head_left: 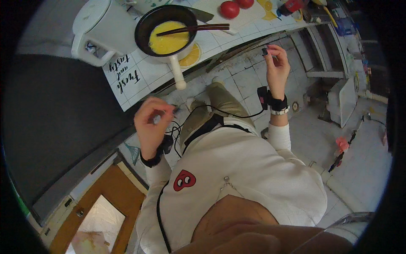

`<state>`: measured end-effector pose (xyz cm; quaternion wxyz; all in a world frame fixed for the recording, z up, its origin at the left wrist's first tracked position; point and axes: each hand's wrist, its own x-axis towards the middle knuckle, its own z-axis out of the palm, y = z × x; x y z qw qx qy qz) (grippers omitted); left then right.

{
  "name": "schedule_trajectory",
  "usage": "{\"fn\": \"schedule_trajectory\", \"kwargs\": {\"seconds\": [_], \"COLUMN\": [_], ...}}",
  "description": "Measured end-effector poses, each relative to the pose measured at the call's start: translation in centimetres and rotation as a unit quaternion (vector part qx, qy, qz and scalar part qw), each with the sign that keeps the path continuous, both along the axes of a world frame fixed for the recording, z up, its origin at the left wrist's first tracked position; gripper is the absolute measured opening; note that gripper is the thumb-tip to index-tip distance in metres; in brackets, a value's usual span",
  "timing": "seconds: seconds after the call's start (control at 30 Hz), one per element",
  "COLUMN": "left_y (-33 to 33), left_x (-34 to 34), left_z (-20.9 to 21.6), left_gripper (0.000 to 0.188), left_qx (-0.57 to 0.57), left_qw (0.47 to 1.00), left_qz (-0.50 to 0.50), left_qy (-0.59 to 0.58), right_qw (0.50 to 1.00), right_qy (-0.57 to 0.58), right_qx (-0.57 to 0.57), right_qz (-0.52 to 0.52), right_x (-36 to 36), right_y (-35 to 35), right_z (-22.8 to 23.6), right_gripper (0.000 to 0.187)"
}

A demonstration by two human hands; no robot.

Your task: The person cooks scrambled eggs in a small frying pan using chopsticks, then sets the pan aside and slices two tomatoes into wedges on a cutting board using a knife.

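curling near the tabletop, the left hand shows nothing held; on it, the pan of yellow liquid is probably weighty and sloshy, best taken by its stiff handle; the right hand looks bare. whether either grip's fingertips meet, i cannot tell.

— How bright do we find it?
— Rather dim; toward the left end of the counter we see the white kettle come out pale. We can't see a lamp.
— Shadows?
— We see gloom beneath the counter's front edge, and the dark panel beyond its left corner swallows nearly all detail.
— Glare?
— We spot a faint glint on the tomatoes near the far edge, and the door's pane looks washed out.
— Sharpness?
— We notice grain, and the left hand, beside the near left corner, is smeared. Lines bend toward the blackened rim.
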<state>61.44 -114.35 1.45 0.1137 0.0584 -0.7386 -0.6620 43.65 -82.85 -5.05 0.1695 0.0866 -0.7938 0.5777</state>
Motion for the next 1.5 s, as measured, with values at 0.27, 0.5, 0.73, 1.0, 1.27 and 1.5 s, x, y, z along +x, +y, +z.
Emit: {"fn": "schedule_trajectory", "kwargs": {"seconds": [0.27,0.5,0.73,1.0,1.27,1.5], "left_y": [9.3,17.2,18.7,20.1,28.5,30.2], "left_x": [-7.8,-23.9,-30.6,-28.1,-25.6,-29.2], "left_z": [-3.0,-11.6,-14.0,-12.8,-8.0,-6.4], "left_gripper": [0.013,0.054,0.063,0.044,0.050,0.071], "left_qx": [-0.137,-0.403,-0.402,-0.190,-0.220,-0.298], "left_qw": [0.948,0.904,0.854,0.915,0.931,0.934], "left_qz": [-0.283,0.075,0.201,0.321,0.291,0.192], "left_qy": [-0.049,-0.125,-0.263,-0.153,-0.001,-0.047], "right_qw": [0.996,0.990,0.971,0.856,0.753,0.820], "right_qy": [-0.045,-0.071,-0.191,-0.304,-0.362,-0.419], "right_qx": [0.060,0.040,0.018,-0.171,-0.181,-0.147], "right_qz": [0.057,0.114,0.144,0.382,0.519,0.360], "right_x": [-0.9,-3.7,-8.1,-15.0,-15.6,-20.2], "right_y": [4.2,11.8,22.2,19.9,9.3,6.5], "right_z": [0.1,-0.5,-2.0,-4.2,-2.0,-1.0], "right_gripper": [0.020,0.013,0.012,0.014,0.035,0.030]}}
